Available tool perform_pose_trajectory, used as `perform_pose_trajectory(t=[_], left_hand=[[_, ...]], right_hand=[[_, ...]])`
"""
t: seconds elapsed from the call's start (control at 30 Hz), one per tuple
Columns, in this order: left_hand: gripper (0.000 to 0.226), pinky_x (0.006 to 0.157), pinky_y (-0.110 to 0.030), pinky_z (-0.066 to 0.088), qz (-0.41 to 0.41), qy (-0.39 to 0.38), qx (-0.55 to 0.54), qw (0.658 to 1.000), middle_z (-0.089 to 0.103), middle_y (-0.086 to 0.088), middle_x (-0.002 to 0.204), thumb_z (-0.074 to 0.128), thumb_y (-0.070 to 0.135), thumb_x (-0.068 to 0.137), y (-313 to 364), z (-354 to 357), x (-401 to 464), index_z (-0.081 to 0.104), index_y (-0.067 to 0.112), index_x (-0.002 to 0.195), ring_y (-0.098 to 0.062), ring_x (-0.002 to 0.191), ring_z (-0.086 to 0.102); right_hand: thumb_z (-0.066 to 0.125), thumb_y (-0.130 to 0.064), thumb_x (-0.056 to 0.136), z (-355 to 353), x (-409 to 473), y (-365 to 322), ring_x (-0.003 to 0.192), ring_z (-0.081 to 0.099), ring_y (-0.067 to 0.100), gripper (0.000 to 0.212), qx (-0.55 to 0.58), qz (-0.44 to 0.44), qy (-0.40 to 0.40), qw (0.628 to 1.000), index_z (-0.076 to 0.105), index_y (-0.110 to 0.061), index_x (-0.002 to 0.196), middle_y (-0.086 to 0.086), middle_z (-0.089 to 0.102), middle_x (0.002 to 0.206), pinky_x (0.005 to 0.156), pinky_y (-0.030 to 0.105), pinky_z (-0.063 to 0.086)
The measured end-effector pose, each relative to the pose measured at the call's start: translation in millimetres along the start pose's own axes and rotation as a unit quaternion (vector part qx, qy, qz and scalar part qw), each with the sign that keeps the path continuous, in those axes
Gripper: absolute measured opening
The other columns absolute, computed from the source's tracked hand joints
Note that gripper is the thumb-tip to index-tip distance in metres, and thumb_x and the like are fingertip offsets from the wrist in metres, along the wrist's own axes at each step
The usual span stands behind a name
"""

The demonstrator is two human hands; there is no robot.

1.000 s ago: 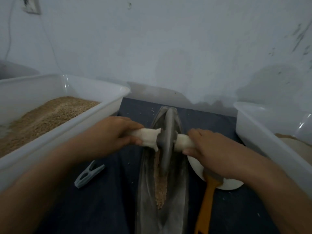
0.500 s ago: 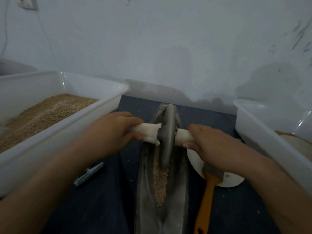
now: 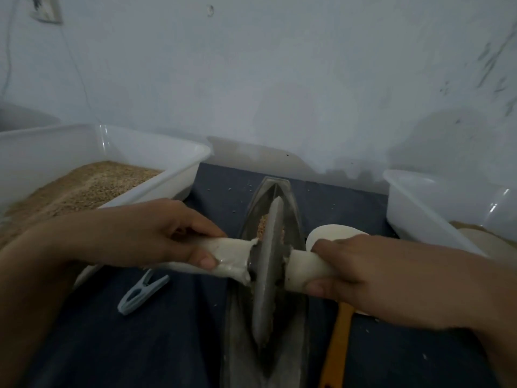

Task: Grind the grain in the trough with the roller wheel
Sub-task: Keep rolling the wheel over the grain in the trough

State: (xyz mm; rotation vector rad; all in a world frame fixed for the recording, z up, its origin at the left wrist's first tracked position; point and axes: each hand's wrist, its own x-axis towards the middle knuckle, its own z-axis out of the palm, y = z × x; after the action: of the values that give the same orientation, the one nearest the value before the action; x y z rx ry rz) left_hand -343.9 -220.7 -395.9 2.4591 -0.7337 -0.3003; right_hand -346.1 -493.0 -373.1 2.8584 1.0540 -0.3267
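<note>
step: rolling roller wheel (image 3: 265,264) along trough (image 3: 291,211) | left hand (image 3: 156,233), right hand (image 3: 361,270) gripping axle ends | grain (image 3: 261,228) lying beyond wheel (partly hidden) | advice: keeping wheel upright, pressing evenly

Rear wall (image 3: 279,79): plastered, painted pale grey-white, finish uneven. Dark scuffs and streaks mark its upper right portion. A small dark spot sits near the top centre. A wall fitting (image 3: 46,8), possibly a socket, is mounted at the top left corner, with a thin cable (image 3: 75,60) running down from it; detail is blurred. A lighter band (image 3: 265,158) runs along the foot of the wall where it meets the work surface. The work surface (image 3: 140,345) is dark blue-grey and flecked with small pale specks. Lighting is dim and diffuse, with soft shadows cast on the wall at lower left and lower right.
</note>
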Motion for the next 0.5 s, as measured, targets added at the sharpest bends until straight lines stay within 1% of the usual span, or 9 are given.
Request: perform_pose_trajectory(t=[0.07,0.13,0.17,0.23,0.3,0.33,0.4,0.43,0.5], left_hand=[[0.032,0.083,-0.019,0.044,-0.026,0.029,0.025,0.999,0.068,0.023,0.097,0.055,0.066,0.074,1,3,3,0.065,0.049,0.100,0.006,0.091,0.061],[0.030,0.082,-0.017,0.043,-0.052,0.082,0.069,0.993,0.067,0.021,0.095,0.052,0.062,0.069,0,9,10,0.062,0.050,0.095,0.008,0.089,0.058],[0.028,0.082,-0.019,0.042,-0.060,0.114,0.101,0.987,0.066,0.020,0.096,0.052,0.058,0.074,0,13,15,0.060,0.049,0.099,0.005,0.090,0.058],[0.029,0.085,-0.023,0.041,-0.066,0.195,0.181,0.962,0.062,0.013,0.105,0.055,0.044,0.086,-2,24,25,0.061,0.037,0.114,-0.006,0.099,0.057],[0.037,0.090,-0.028,0.039,-0.054,0.272,0.228,0.933,0.061,0.003,0.115,0.057,0.033,0.089,-3,33,34,0.057,0.025,0.125,-0.017,0.107,0.055],[0.039,0.091,-0.029,0.039,-0.045,0.288,0.238,0.926,0.060,0.000,0.118,0.058,0.031,0.089,-4,36,37,0.056,0.022,0.127,-0.019,0.108,0.055],[0.040,0.088,-0.023,0.035,-0.032,0.284,0.238,0.928,0.061,0.000,0.118,0.060,0.030,0.088,-4,35,37,0.056,0.021,0.127,-0.018,0.107,0.055],[0.040,0.084,-0.018,0.033,-0.028,0.273,0.228,0.934,0.061,0.002,0.115,0.061,0.031,0.087,-4,33,35,0.057,0.024,0.126,-0.015,0.106,0.055],[0.037,0.077,-0.009,0.032,-0.021,0.233,0.201,0.951,0.061,0.014,0.107,0.063,0.035,0.084,-5,25,28,0.060,0.032,0.121,-0.003,0.100,0.054]], right_hand=[[0.036,-0.055,0.091,3,7,3,0.070,0.048,0.006,0.028,-0.009,0.002,0.034,0.999,0.032,-0.031,0.076,-0.004,0.047,0.079,0.061,0.021,0.038],[0.037,-0.051,0.093,10,20,10,0.070,0.044,0.003,0.028,-0.003,0.022,0.060,0.998,0.029,-0.033,0.074,-0.008,0.043,0.079,0.058,0.020,0.033],[0.037,-0.049,0.093,15,27,15,0.069,0.040,0.000,0.028,-0.007,0.033,0.074,0.997,0.026,-0.033,0.073,-0.012,0.039,0.078,0.056,0.019,0.029],[0.036,-0.047,0.095,25,40,24,0.072,0.038,0.000,0.024,-0.031,0.046,0.120,0.991,0.024,-0.033,0.079,-0.016,0.033,0.080,0.058,0.021,0.026],[0.035,-0.046,0.095,34,50,32,0.081,0.038,0.007,0.016,-0.060,0.057,0.178,0.980,0.032,-0.030,0.094,-0.011,0.039,0.090,0.067,0.025,0.026],[0.035,-0.045,0.096,36,52,35,0.083,0.036,0.008,0.019,-0.067,0.062,0.195,0.977,0.036,-0.027,0.101,-0.009,0.042,0.096,0.070,0.025,0.026],[0.035,-0.046,0.095,35,53,35,0.084,0.035,0.008,0.025,-0.063,0.066,0.184,0.979,0.039,-0.025,0.108,-0.008,0.043,0.100,0.072,0.026,0.027],[0.036,-0.046,0.095,32,51,33,0.083,0.036,0.008,0.022,-0.047,0.064,0.161,0.984,0.038,-0.027,0.105,-0.010,0.042,0.096,0.071,0.027,0.028],[0.039,-0.048,0.094,23,41,25,0.076,0.040,0.006,0.019,-0.002,0.054,0.098,0.994,0.033,-0.031,0.086,-0.015,0.038,0.084,0.065,0.026,0.031]])
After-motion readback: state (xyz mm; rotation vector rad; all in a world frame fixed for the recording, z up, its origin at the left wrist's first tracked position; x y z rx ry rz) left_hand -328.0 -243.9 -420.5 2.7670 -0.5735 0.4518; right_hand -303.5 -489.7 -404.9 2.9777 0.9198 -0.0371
